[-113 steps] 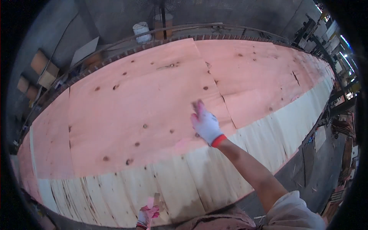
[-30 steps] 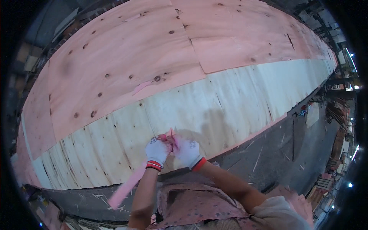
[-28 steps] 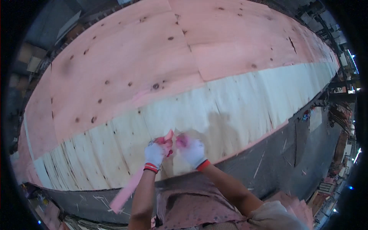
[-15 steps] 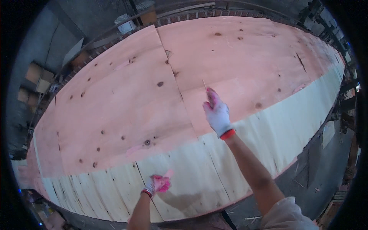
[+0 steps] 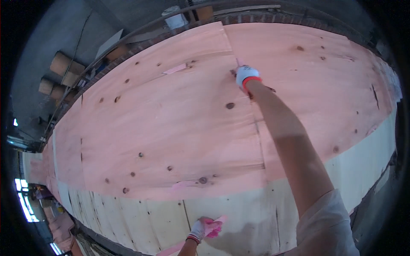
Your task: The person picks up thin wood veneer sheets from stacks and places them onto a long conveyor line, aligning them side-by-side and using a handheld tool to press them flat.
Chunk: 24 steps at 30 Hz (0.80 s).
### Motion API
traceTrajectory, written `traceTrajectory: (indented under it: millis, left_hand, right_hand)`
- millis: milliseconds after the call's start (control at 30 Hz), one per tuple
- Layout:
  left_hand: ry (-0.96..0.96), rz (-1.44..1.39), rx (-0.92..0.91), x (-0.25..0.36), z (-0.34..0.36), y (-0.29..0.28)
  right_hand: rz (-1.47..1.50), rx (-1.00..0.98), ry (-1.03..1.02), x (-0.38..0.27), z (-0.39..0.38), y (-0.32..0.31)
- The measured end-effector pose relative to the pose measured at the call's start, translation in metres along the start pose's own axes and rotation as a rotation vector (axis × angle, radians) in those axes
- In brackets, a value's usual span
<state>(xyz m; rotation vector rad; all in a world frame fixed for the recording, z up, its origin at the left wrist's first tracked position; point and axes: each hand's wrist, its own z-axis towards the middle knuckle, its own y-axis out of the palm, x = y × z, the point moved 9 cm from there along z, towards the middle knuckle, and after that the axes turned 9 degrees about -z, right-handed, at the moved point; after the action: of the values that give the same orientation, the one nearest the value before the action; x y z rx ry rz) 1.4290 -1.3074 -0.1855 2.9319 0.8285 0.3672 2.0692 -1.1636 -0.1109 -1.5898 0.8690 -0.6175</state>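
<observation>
Pink-coloured wood veneer sheets [image 5: 171, 132], marked with dark knots, lie over a paler veneer layer [image 5: 247, 228] along the near side. My left hand [image 5: 207, 228], in a white glove stained pink at the fingers, is closed low over the pale layer. A thin pink strip [image 5: 222, 219] sticks out of its fingers. My right hand [image 5: 247, 76], in a white glove with a red cuff, reaches far forward to the seam between two pink sheets. Its fingers are bent down and mostly hidden; a small pink piece [image 5: 240, 62] shows just beyond them.
A narrow pink patch [image 5: 175, 68] lies near the far edge. Brick edging [image 5: 265, 19] runs behind the sheets. Cardboard boxes [image 5: 66, 68] and a white container [image 5: 175, 19] stand on the floor beyond. At the lower left are stacked items [image 5: 62, 226].
My right hand has moved forward along the seam, from the middle of the sheets toward their far edge. The whole view has shifted left. My left hand stays closed on the strip.
</observation>
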Motion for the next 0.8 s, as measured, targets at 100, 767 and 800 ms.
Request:
traceTrajectory:
  millis: [100,767,800]
  left_hand:
    - [-0.026,0.086,-0.025,0.008,0.006,0.015]
    - [0.408,0.144,-0.011,0.05,-0.025,-0.017]
    - [0.435,0.125,-0.009,0.039,-0.023,-0.02]
  right_hand:
    - [0.95,-0.295,0.287,0.061,0.037,0.024]
    - [1.692,-0.668,0.41,-0.135,-0.637,0.119]
    - [1.673,-0.663,0.38,-0.145,-0.646,0.104]
